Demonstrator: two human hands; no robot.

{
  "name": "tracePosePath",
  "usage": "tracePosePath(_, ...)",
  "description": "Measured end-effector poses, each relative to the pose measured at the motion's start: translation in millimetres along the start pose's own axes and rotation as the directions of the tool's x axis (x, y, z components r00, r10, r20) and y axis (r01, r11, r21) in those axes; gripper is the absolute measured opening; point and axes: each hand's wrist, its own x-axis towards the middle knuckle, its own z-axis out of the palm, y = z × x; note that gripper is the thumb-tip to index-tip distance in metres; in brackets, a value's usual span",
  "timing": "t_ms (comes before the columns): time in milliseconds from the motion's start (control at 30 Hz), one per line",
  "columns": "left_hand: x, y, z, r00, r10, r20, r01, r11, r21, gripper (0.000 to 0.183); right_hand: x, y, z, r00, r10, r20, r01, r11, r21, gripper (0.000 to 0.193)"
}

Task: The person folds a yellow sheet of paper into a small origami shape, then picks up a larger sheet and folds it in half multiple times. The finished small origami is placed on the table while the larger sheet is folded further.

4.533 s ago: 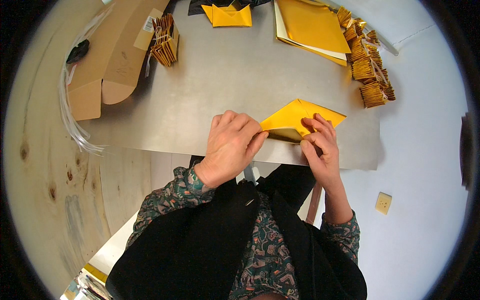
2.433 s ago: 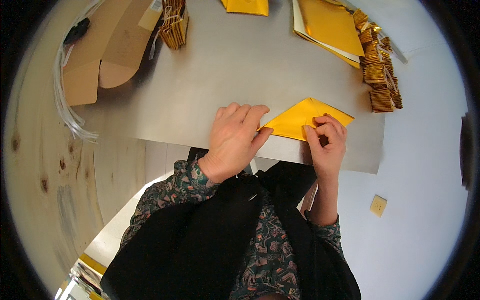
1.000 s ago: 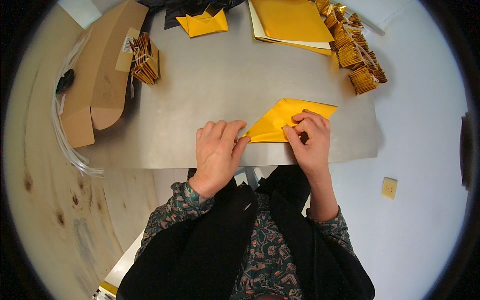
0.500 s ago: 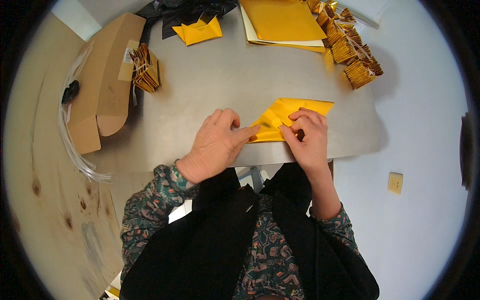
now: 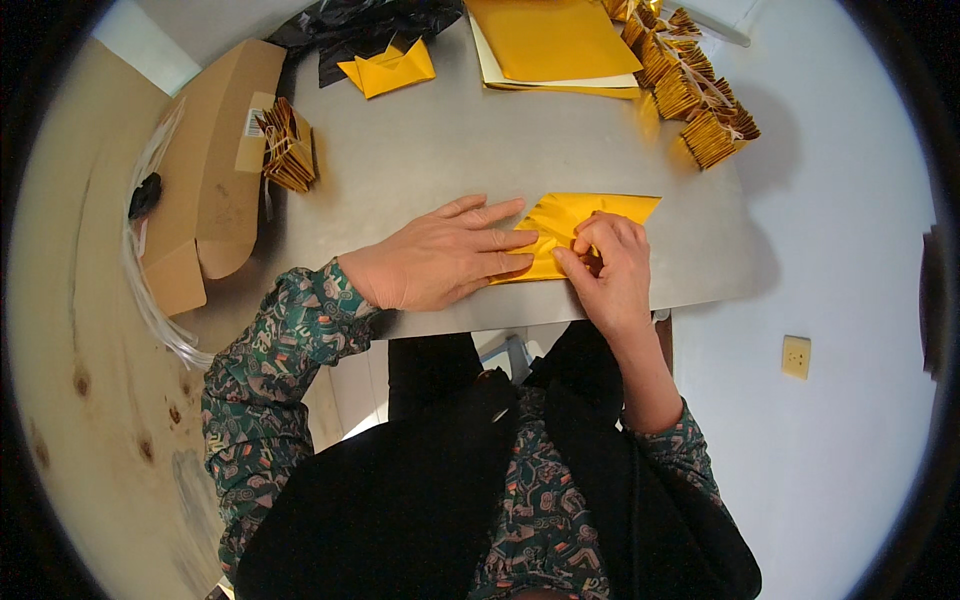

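Observation:
A sheet of gold foil paper (image 5: 560,212), folded into a slanted flat shape, lies near the front edge of the grey table (image 5: 440,140). My left hand (image 5: 435,258) is laid flat with its fingers stretched, the fingertips resting on the paper's left end. On the right part of the paper, my right hand (image 5: 615,272) has curled fingers and its thumb close to the forefinger, pinching at a fold. The curled fingers hide part of that fold.
A folded gold paper boat shape (image 5: 390,72) sits far left by a black plastic bag (image 5: 350,35). Gold sheets (image 5: 560,45) are stacked at the back. Tied gold bundles (image 5: 715,135) line the far right; another bundle (image 5: 288,150) stands beside a cardboard box (image 5: 220,170) and white strings (image 5: 135,270).
My left hand has opened from a bent-finger pose and flattened onto the paper's left end. The right hand stays at the fold. The whole view has shifted slightly.

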Motion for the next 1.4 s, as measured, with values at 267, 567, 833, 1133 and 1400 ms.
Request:
tracePosePath(267, -3, -8, 2, 0.999, -0.038, 0.032, 0.042, 0.992, -0.117, 0.049, -3, -17, -12, 0.998, -0.069, -0.014, 0.069, 0.997, -0.018, 0.02)
tracePosePath(567, 3, -6, 0, 0.989, -0.124, 0.086, 0.135, 0.981, -0.138, 0.055, -38, -68, -5, 0.887, -0.247, 0.39, 0.264, 0.965, 0.012, 0.05)
tracePosePath(833, 3, -3, 1, 0.989, -0.101, 0.111, 0.109, 0.992, -0.068, 0.06, -42, -52, -14, 0.87, -0.234, 0.434, 0.295, 0.952, -0.079, 0.053)
tracePosePath(1133, 4, 2, -4, 0.978, -0.129, 0.164, 0.143, 0.987, -0.074, 0.056, -48, -29, -56, 0.891, -0.142, 0.432, 0.236, 0.956, -0.172, 0.047)
tracePosePath(1400, 3, 0, -1, 0.979, -0.115, 0.166, 0.128, 0.989, -0.068, 0.054, -57, -30, -73, 0.912, -0.034, 0.408, 0.137, 0.965, -0.225, 0.047)
